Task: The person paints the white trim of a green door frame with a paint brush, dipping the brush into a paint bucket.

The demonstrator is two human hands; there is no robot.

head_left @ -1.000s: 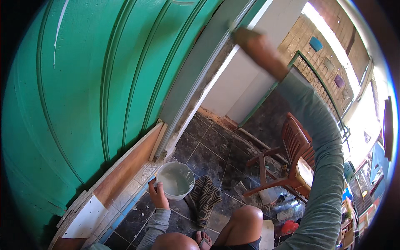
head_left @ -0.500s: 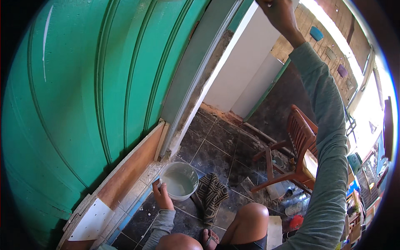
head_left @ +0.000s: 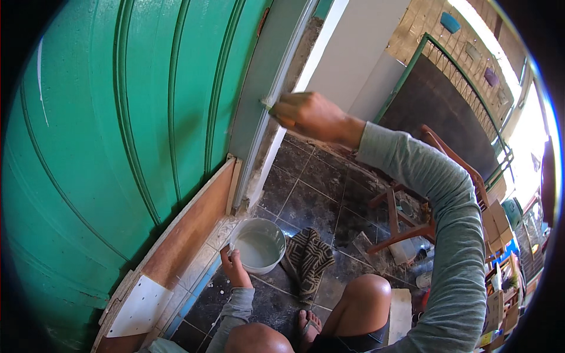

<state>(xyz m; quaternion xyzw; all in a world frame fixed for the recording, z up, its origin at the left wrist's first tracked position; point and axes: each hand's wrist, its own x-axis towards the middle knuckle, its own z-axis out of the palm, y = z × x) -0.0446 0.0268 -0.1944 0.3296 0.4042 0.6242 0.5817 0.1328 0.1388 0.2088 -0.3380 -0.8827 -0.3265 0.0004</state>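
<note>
Upper centre, the right hand (head_left: 309,115) is closed on a small tool, pressed against the grey door frame (head_left: 265,82); lower centre, the left hand (head_left: 234,266) grips the bucket (head_left: 259,246) rim on the floor.

Lighting: daylight, strong, entering from the upper right; sky and brick wall (head_left: 471,47) there washed out by glare. Green door (head_left: 118,147): evenly lit, soft sheen along its ribs. Tiled floor (head_left: 318,200): dim, in shade under the wooden chair (head_left: 424,194). Focus: sharp at centre, slight softness on the right hand (head_left: 306,115). Distortion: heavy fisheye; door ribs and frame bow outward; black vignette rings all corners.
</note>
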